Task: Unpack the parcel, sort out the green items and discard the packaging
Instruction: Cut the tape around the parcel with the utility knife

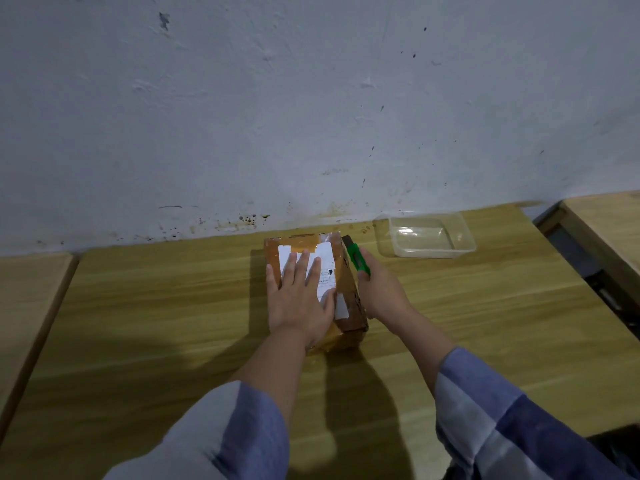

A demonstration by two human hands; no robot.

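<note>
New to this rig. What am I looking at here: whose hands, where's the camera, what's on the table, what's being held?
There is no machine: a person works with bare hands, and the single picture comes from a camera worn on the head, looking forward and down. The left hand lies flat on top of a taped cardboard parcel, which sits on a wooden table against a wall. The right hand grips a green box cutter along the parcel's right side. The parcel looks still sealed. Behind it to the right stands a clear plastic tub, with nothing visible in it.
</note>
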